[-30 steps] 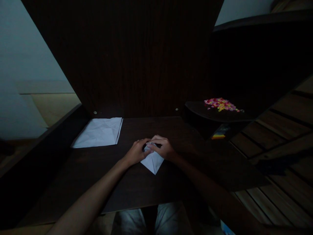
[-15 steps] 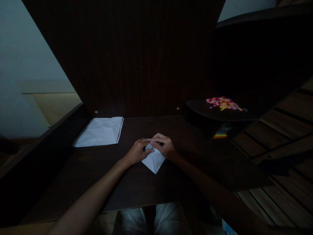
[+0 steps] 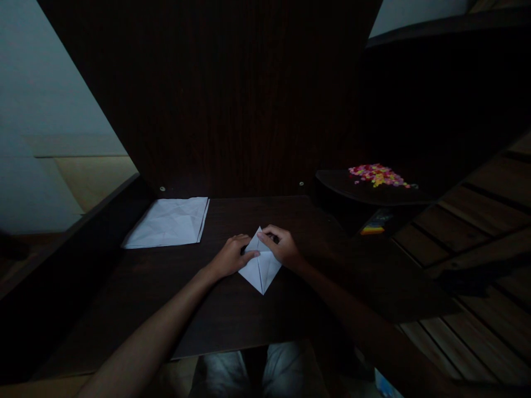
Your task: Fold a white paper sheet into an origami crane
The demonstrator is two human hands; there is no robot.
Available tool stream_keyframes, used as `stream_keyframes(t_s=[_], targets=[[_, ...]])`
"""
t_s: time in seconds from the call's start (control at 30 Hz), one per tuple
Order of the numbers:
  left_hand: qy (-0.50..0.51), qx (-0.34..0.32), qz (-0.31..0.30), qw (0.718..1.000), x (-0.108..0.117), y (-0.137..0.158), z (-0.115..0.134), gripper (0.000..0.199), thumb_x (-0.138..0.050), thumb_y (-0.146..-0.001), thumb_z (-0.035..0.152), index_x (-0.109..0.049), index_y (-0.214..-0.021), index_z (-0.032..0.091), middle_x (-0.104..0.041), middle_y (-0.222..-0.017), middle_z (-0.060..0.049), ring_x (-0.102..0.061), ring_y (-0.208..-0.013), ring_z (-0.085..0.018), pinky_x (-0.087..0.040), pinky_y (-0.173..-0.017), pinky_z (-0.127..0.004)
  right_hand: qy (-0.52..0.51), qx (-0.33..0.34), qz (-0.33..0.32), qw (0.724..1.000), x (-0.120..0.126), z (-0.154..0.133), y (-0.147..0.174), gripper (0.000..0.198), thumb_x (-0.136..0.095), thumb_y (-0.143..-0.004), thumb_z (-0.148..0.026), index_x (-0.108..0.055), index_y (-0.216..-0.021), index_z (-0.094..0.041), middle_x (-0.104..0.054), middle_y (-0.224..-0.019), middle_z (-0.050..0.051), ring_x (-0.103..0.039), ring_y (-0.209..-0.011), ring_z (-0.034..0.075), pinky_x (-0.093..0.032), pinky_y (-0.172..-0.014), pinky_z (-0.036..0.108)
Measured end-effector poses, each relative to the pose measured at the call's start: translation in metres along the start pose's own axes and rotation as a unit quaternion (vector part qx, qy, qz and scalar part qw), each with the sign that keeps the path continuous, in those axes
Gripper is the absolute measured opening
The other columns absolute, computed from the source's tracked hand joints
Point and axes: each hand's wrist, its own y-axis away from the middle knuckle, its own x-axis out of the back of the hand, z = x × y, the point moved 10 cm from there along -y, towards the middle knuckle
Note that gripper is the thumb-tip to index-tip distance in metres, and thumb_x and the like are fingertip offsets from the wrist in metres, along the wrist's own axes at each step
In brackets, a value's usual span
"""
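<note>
A folded white paper [image 3: 262, 272] in a kite shape lies on the dark desk in front of me, with creases along its middle and one point towards me. My left hand [image 3: 232, 257] grips its left edge, the thumb lying flat across the front. Along the upper right edge my right hand [image 3: 284, 246] pinches the paper, its thumb near the top tip and its fingers curled behind. The top tip shows between both hands. Parts of the fingers behind the paper are hidden.
Creased white sheets [image 3: 168, 222] lie in a stack at the desk's back left. On a rounded shelf [image 3: 332, 179] to the right is a pile of small pink, red and yellow pieces [image 3: 379, 174]. A low side panel [image 3: 78, 237] borders the left.
My hands have moved apart at the top of the paper, uncovering its upper tip. The fingers that met over it no longer touch. The paper stays in nearly the same place.
</note>
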Motion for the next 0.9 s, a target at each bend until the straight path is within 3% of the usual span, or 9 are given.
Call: stream_keyframes(t_s=[0.1,0.4,0.63,0.8,0.9], targets=[[-0.001,0.000,-0.002,1.000,0.000,0.000,-0.001,0.018,-0.057,-0.083,0.033,-0.064,-0.087,0.016,-0.064,-0.085,-0.006,-0.059,-0.082,-0.019,-0.045,-0.077,-0.029,-0.009,0.006,0.014,1.000,0.003,-0.003,0.000,0.014,-0.057,-0.082,-0.030,-0.064,-0.080,-0.018,-0.060,-0.072,0.001,-0.054,-0.066,0.013,-0.041,-0.060,0.025],[-0.005,-0.009,-0.017,1.000,0.000,0.001,0.004,0.016,-0.055,-0.084,0.031,-0.064,-0.088,0.017,-0.063,-0.088,-0.007,-0.058,-0.086,-0.020,-0.045,-0.079,-0.030,-0.032,-0.010,-0.001,0.999,-0.001,-0.003,0.000,0.014,-0.056,-0.082,-0.029,-0.061,-0.075,-0.019,-0.059,-0.071,0.000,-0.054,-0.066,0.013,-0.042,-0.062,0.025],[-0.010,0.002,-0.008,1.000,0.008,0.002,0.001,0.014,-0.050,-0.086,0.025,-0.061,-0.087,0.016,-0.063,-0.084,-0.005,-0.058,-0.078,-0.018,-0.045,-0.072,-0.028,0.064,0.024,-0.053,0.996,-0.002,0.000,-0.002,0.016,-0.057,-0.083,-0.029,-0.061,-0.073,-0.017,-0.054,-0.066,-0.001,-0.047,-0.061,0.012,-0.038,-0.058,0.024],[-0.026,0.035,0.012,0.999,0.015,0.004,-0.012,0.014,-0.052,-0.086,0.027,-0.060,-0.086,0.016,-0.062,-0.081,-0.004,-0.058,-0.074,-0.017,-0.043,-0.067,-0.027,0.171,0.062,-0.139,0.973,-0.011,0.011,0.001,0.012,-0.064,-0.078,-0.028,-0.061,-0.073,-0.017,-0.054,-0.070,0.001,-0.048,-0.069,0.014,-0.038,-0.065,0.027],[-0.037,0.027,0.020,0.999,0.019,0.003,-0.012,0.013,-0.055,-0.084,0.026,-0.060,-0.088,0.015,-0.063,-0.084,-0.005,-0.058,-0.079,-0.019,-0.044,-0.071,-0.028,0.199,0.064,-0.155,0.966,-0.013,0.016,0.002,0.012,-0.064,-0.078,-0.025,-0.060,-0.071,-0.016,-0.055,-0.073,0.002,-0.049,-0.071,0.015,-0.039,-0.066,0.027]])
